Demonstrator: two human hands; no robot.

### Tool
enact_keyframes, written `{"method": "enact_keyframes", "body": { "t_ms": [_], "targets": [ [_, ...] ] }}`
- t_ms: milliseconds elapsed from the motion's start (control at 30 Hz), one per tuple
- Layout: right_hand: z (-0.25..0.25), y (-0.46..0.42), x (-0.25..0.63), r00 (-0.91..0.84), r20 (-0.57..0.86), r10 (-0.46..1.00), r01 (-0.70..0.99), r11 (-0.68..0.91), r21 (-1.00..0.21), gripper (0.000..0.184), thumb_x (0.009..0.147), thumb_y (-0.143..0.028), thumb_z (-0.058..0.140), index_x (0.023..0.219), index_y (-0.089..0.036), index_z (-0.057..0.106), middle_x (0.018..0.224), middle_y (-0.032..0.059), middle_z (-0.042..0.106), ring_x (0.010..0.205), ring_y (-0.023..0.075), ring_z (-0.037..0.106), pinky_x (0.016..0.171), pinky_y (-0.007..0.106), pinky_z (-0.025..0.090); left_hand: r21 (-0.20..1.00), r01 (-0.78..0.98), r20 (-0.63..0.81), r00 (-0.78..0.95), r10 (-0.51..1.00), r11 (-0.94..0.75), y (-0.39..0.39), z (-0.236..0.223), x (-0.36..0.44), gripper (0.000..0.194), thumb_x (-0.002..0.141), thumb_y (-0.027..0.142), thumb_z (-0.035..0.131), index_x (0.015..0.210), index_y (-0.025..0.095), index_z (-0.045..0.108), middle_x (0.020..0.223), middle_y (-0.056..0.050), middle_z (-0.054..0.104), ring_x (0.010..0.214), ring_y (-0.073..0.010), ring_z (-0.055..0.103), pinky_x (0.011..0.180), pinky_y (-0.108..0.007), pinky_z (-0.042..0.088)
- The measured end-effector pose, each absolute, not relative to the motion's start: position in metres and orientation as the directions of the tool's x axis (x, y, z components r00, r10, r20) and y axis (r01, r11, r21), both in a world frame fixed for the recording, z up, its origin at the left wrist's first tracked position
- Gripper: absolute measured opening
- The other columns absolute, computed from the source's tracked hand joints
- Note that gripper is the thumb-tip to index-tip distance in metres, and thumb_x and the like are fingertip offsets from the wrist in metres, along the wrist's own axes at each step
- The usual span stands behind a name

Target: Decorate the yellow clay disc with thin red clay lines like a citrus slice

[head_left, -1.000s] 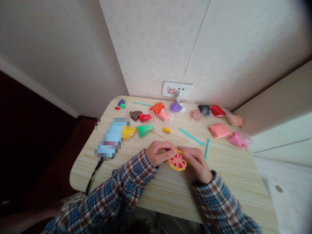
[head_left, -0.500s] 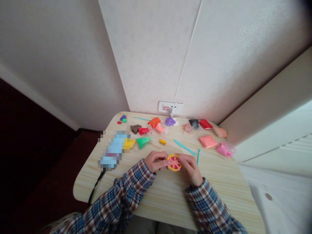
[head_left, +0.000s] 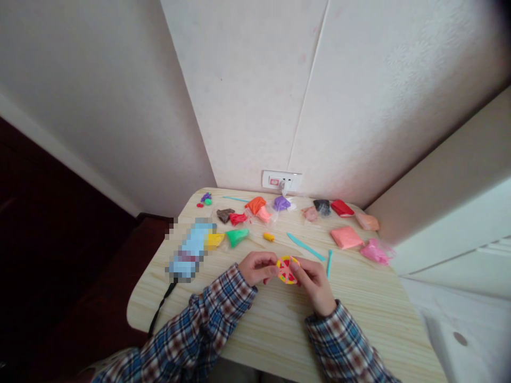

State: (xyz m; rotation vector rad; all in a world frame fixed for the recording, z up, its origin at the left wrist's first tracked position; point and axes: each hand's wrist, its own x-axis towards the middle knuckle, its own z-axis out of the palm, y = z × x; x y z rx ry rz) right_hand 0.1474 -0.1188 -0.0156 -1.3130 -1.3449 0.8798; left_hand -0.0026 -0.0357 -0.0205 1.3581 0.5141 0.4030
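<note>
A small round clay pizza [head_left: 286, 271], yellow at the rim with red and pink wedges inside, is held just above the table between both hands. My left hand [head_left: 259, 267] pinches its left edge between thumb and fingers. On the other side my right hand [head_left: 315, 282] grips the right edge, its thumb lying over the top face. Beyond the hands lie a turquoise modelling knife [head_left: 305, 246], a shorter turquoise stick tool [head_left: 329, 263] and a small yellow clay piece [head_left: 269, 236].
Bags of coloured clay, such as green [head_left: 237, 237], orange [head_left: 255, 205] and salmon [head_left: 346, 238], line the wooden table [head_left: 263, 330]. A blurred-out blue object [head_left: 191, 251] with a black strap lies left. Small clay grapes [head_left: 206, 197] sit far left. A wall socket [head_left: 281, 181] is behind.
The view has shifted slightly, so everything sits a little lower and to the right. My right thumb has moved further over the clay pizza; both hands keep hold of it.
</note>
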Motion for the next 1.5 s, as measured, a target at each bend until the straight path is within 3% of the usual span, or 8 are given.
{"method": "enact_keyframes", "body": {
  "t_ms": [967, 1300, 1500],
  "targets": [
    [-0.017, -0.116, 0.143, 0.097, 0.207, 0.973, 0.303, 0.170, -0.938, 0.046, 0.089, -0.046, 0.041, 0.054, -0.017, 0.050, 0.051, -0.0019, 0.044, 0.051, 0.0100, 0.039, 0.050, 0.024, 0.032, 0.996, 0.049, -0.085, 0.790, 0.607, 0.076, -0.032, -0.025, -0.004, 0.050, 0.065, 0.060, 0.066, 0.064, 0.012, 0.053, 0.049, 0.005, 0.048, 0.041, -0.0046, 0.041, 0.041, -0.018, 0.032],
    [-0.020, -0.115, 0.145, 0.083, 0.186, 0.979, 0.286, 0.155, -0.946, 0.045, 0.089, -0.047, 0.042, 0.062, -0.015, 0.059, 0.054, -0.0010, 0.049, 0.052, 0.0106, 0.041, 0.049, 0.023, 0.032, 0.999, -0.031, 0.030, 0.770, 0.638, -0.010, -0.035, -0.019, -0.005, 0.045, 0.075, 0.055, 0.059, 0.068, 0.011, 0.055, 0.051, 0.004, 0.046, 0.043, -0.0048, 0.041, 0.043, -0.017, 0.033],
    [-0.020, -0.117, 0.144, 0.060, 0.192, 0.980, 0.267, 0.170, -0.949, 0.042, 0.090, -0.041, 0.043, 0.062, -0.015, 0.060, 0.056, -0.0008, 0.051, 0.053, 0.0100, 0.042, 0.050, 0.023, 0.032, 0.999, 0.038, -0.032, 0.787, 0.616, 0.003, -0.038, -0.022, -0.004, 0.045, 0.074, 0.056, 0.058, 0.070, 0.011, 0.056, 0.054, 0.003, 0.048, 0.045, -0.0056, 0.043, 0.045, -0.018, 0.035]
  ]
}}
